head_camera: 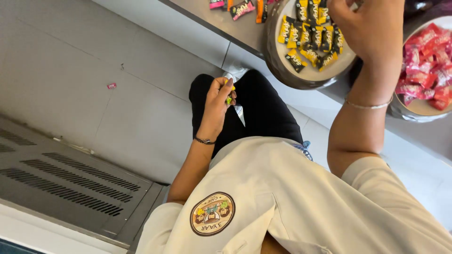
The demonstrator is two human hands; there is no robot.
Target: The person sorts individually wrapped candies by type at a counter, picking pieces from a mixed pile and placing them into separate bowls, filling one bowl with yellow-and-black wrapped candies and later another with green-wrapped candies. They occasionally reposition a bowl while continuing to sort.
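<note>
Beige shirt point(301, 202) below, left hand point(217, 101) fingers pinch yellow-green candy point(229, 96); right hand point(369, 26), fingers curled, over bowl point(278, 66).

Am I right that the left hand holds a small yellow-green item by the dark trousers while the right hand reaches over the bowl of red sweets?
Not quite. In the head view, the right hand reaches over the bowl of yellow-and-black wrapped sweets, not the bowl of red sweets, which sits further along the counter. The rest stands: the left hand holds a small yellow-green item by the dark trousers.
</note>
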